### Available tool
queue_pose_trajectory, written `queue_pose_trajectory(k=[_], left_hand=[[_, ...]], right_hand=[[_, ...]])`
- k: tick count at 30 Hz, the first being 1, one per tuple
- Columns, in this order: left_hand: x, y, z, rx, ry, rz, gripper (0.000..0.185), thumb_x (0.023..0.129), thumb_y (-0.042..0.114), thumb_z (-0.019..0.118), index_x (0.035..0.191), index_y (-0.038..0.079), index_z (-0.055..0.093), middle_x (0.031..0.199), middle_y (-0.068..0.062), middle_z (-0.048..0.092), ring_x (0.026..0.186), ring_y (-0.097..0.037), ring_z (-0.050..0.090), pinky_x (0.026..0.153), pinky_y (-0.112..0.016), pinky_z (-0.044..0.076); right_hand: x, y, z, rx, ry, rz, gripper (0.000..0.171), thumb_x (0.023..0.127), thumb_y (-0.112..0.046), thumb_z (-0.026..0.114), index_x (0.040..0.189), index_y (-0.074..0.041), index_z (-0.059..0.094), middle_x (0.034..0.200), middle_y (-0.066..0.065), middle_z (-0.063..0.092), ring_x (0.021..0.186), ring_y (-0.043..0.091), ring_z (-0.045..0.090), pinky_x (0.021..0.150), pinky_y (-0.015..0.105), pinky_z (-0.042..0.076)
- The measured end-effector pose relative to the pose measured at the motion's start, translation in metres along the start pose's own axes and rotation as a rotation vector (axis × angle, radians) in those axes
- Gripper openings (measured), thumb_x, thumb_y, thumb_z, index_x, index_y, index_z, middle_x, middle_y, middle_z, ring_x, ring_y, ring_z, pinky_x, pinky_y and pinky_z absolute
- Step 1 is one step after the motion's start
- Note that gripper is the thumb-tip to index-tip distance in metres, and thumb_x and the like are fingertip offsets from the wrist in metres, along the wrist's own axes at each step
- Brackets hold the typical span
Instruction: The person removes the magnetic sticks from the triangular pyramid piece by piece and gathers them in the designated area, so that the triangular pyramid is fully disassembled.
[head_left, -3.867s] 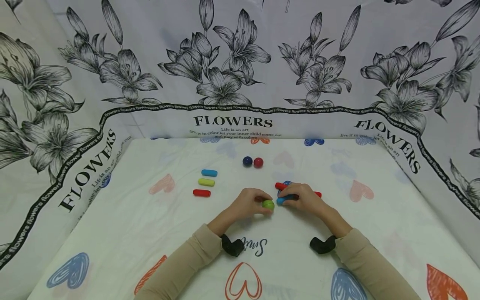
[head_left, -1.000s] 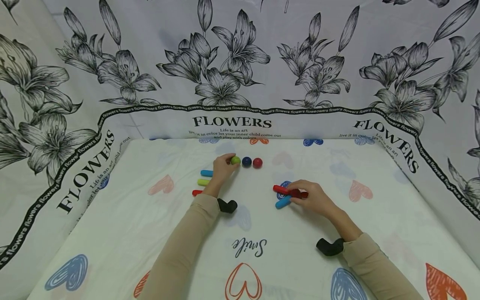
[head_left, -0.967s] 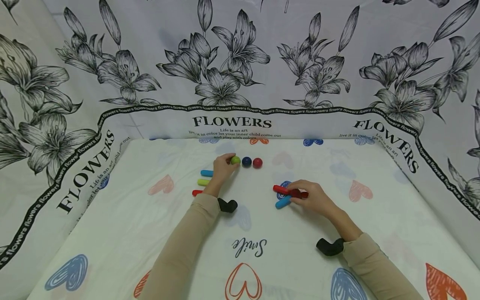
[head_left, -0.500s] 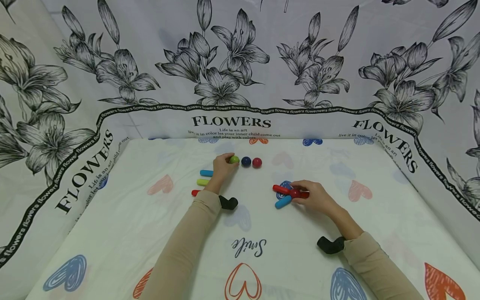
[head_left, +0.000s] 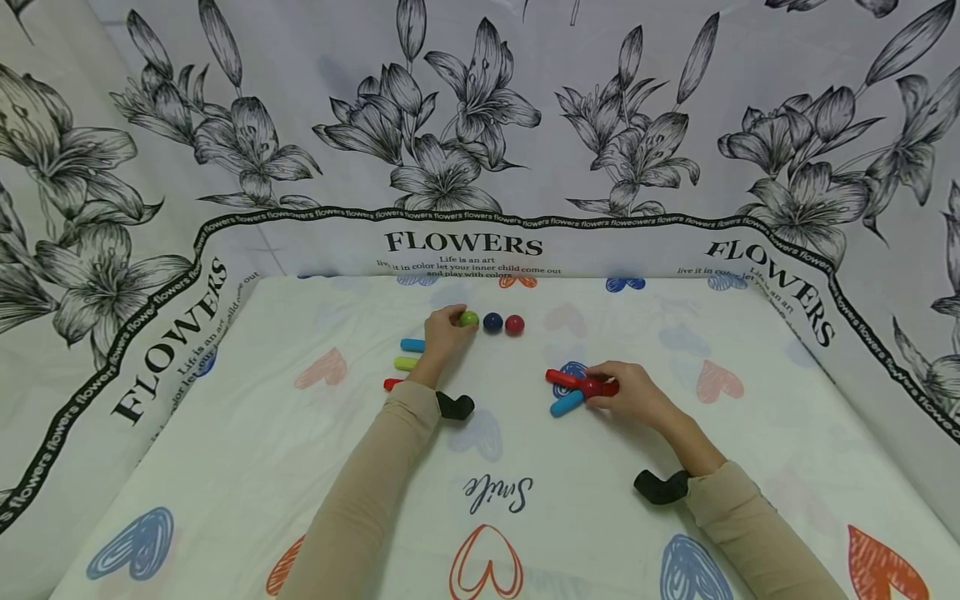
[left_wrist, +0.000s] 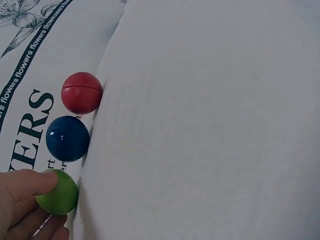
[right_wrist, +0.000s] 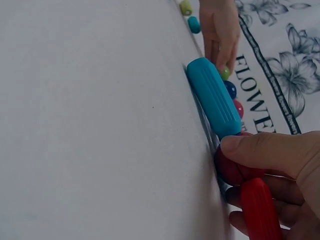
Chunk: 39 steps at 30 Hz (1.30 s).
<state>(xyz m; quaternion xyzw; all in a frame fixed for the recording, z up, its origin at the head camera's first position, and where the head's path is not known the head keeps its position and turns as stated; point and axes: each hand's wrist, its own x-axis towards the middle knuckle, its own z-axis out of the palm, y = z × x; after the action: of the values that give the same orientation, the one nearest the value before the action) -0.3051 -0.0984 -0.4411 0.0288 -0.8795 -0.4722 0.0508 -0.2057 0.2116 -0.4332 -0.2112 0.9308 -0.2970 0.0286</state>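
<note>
At the far side of the table my left hand [head_left: 448, 335] pinches a green ball [left_wrist: 60, 194] between thumb and fingers. A dark blue ball [head_left: 492, 322] and a red ball [head_left: 514, 325] continue the row to its right. My right hand [head_left: 628, 392] grips another red ball [right_wrist: 235, 162], from which a blue stick [right_wrist: 214, 97] and a red stick [right_wrist: 260, 210] spread out. The head view shows a second red stick [head_left: 562, 379] pointing left from that ball. The fingers partly cover the ball and the stick on its right.
Left of my left forearm lie a blue stick [head_left: 412, 345], a yellow-green stick [head_left: 406, 363] and a red stick [head_left: 392, 384], each partly hidden by the hand or arm. A white cloth [head_left: 540, 533] with printed hearts covers the table. Flower-printed fabric [head_left: 465, 179] stands behind it.
Since the oldest frame, my left hand has carried the green ball away and left, to beside the blue ball. My right hand has moved from the blue stick to the red ball joining the sticks.
</note>
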Motion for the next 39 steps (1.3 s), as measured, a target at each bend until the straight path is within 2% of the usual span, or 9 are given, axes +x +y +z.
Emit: queue_pose_trajectory(k=[4,7,11,14,20,26,39], left_hand=[[-0.001,0.001,-0.002,-0.025,-0.014,-0.009,0.047,0.084,0.010,0.071,0.129,0.002,0.059,0.130,-0.016,0.063,0.122,-0.029,0.059,0.107,-0.038,0.047],[-0.002,0.002,-0.005,-0.025,-0.004,0.023,0.046,0.085,0.009,0.070,0.129,0.002,0.059,0.133,-0.016,0.061,0.126,-0.030,0.057,0.109,-0.039,0.046],[-0.005,0.005,-0.009,-0.008,0.019,0.081,0.044,0.085,0.009,0.069,0.128,0.002,0.060,0.133,-0.016,0.062,0.125,-0.030,0.058,0.108,-0.039,0.047],[-0.011,0.008,-0.011,-0.010,0.022,0.123,0.043,0.086,0.009,0.068,0.127,0.002,0.060,0.131,-0.016,0.062,0.124,-0.030,0.058,0.108,-0.040,0.047],[-0.030,0.017,-0.011,-0.014,0.010,0.248,0.038,0.085,0.004,0.068,0.123,-0.001,0.062,0.125,-0.019,0.065,0.121,-0.031,0.060,0.106,-0.040,0.049],[-0.053,0.024,-0.008,-0.007,-0.065,0.351,0.037,0.085,0.005,0.070,0.121,-0.001,0.063,0.122,-0.018,0.067,0.117,-0.031,0.062,0.104,-0.042,0.050],[-0.084,0.030,-0.004,0.013,-0.279,0.372,0.035,0.088,0.012,0.069,0.121,0.003,0.064,0.123,-0.011,0.068,0.118,-0.025,0.063,0.104,-0.040,0.051]], right_hand=[[0.000,0.001,0.000,-0.006,0.000,-0.003,0.040,0.080,-0.009,0.076,0.117,0.003,0.065,0.110,0.020,0.070,0.095,0.028,0.063,0.082,0.038,0.057],[0.000,0.002,0.001,-0.005,0.008,-0.003,0.040,0.079,-0.009,0.077,0.116,0.002,0.066,0.111,0.020,0.070,0.095,0.027,0.063,0.083,0.040,0.057],[-0.001,0.001,0.003,-0.010,0.020,-0.021,0.040,0.078,-0.009,0.077,0.116,0.002,0.066,0.111,0.020,0.070,0.094,0.027,0.064,0.083,0.040,0.057],[-0.002,0.000,0.003,-0.018,0.026,-0.034,0.039,0.078,-0.010,0.078,0.115,0.000,0.067,0.110,0.018,0.071,0.093,0.025,0.063,0.081,0.035,0.056],[-0.003,-0.004,0.003,-0.027,0.030,-0.056,0.037,0.078,-0.012,0.078,0.113,-0.002,0.068,0.108,0.015,0.071,0.094,0.023,0.062,0.080,0.028,0.054],[-0.003,-0.009,0.006,-0.020,0.024,-0.061,0.037,0.079,-0.012,0.078,0.114,-0.003,0.068,0.109,0.014,0.071,0.095,0.023,0.061,0.081,0.030,0.053],[-0.005,-0.019,0.010,0.008,0.023,-0.105,0.036,0.078,-0.008,0.077,0.113,-0.002,0.068,0.106,0.014,0.071,0.093,0.023,0.062,0.082,0.033,0.056]])
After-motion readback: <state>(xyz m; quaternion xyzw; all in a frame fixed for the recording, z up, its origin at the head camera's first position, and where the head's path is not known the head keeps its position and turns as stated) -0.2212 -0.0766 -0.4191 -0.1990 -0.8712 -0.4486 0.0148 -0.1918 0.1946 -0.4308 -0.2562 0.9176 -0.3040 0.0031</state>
